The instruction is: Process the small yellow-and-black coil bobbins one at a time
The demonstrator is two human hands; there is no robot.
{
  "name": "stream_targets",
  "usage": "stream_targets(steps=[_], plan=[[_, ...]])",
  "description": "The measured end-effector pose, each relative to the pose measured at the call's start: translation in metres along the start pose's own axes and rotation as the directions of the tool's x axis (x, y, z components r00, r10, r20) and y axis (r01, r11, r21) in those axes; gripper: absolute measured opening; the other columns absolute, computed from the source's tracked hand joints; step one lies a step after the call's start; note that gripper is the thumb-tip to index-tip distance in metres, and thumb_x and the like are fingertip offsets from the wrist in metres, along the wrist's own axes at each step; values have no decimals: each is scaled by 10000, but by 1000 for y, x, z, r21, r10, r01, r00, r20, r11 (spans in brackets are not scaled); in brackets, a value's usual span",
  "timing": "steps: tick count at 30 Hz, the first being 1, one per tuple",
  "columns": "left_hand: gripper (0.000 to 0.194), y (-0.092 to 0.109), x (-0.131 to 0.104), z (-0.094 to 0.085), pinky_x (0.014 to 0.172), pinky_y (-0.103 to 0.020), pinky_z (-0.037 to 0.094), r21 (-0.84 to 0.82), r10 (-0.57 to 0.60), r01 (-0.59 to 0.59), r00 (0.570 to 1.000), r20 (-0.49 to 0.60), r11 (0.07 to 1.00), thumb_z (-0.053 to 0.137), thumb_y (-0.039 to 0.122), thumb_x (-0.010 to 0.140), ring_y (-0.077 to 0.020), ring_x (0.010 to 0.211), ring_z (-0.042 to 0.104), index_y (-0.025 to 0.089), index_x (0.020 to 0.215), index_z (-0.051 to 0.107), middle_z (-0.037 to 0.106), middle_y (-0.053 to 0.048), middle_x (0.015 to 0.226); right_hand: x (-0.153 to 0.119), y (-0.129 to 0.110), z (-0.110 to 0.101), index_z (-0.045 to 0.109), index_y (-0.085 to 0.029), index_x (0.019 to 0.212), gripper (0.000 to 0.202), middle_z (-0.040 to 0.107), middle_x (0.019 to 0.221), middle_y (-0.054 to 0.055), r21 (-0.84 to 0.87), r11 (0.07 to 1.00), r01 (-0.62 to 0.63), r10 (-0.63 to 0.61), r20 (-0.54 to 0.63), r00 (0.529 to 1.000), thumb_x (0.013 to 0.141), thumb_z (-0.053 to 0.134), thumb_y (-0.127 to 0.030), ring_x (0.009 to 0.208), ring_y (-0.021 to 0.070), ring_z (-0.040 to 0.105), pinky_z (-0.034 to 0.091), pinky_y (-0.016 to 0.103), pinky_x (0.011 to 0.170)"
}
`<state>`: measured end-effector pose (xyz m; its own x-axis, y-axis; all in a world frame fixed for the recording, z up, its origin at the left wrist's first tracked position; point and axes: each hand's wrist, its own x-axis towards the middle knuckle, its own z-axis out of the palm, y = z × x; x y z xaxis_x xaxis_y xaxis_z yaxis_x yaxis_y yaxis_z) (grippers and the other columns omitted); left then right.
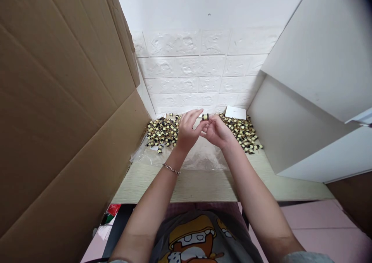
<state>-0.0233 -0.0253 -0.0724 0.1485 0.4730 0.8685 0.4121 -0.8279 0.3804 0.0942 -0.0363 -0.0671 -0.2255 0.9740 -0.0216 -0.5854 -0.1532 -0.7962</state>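
Note:
A small coil bobbin (205, 117), wound in yellow tape with black ends, is held up between both hands above the table. My right hand (217, 132) grips it at its right end with thumb and fingertips. On the other side, my left hand (188, 130) is beside the bobbin, fingers stretched out and thumb apart. Whether the left thumb touches the bobbin is hard to make out. Many similar bobbins lie in a left pile (162, 131) and a right pile (245, 133), one on each side of my hands.
Clear plastic sheeting (200, 156) covers part of the pale wooden table (203, 185). A white card (235, 112) rests on the right pile. Tall cardboard (72, 100) stands at left, white panels (279, 127) at right, and a white brick-patterned wall (203, 67) behind.

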Motion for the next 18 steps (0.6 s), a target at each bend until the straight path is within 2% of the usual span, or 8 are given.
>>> stream_targets(steps=[7,18], plan=[[269,-2,0,-1,866,-319,344,13,-17,17,1000,9,1000,527,324,758,-187,938,494,234,1008,573,587,-50,962,0,1,1,420,-205,653,126,475,556,-68,-16,1000,-15,15,-9,1000,637,488,-310,548,95,469,369,239,583],[167,1,2,-1,846,-311,344,6,4,-4,1000,-1,1000,527,291,760,-176,900,500,222,898,590,594,-42,901,1,4,0,481,-204,703,129,507,586,-58,-3,999,-48,48,0,999,652,507,-320,556,92,483,379,232,571]])
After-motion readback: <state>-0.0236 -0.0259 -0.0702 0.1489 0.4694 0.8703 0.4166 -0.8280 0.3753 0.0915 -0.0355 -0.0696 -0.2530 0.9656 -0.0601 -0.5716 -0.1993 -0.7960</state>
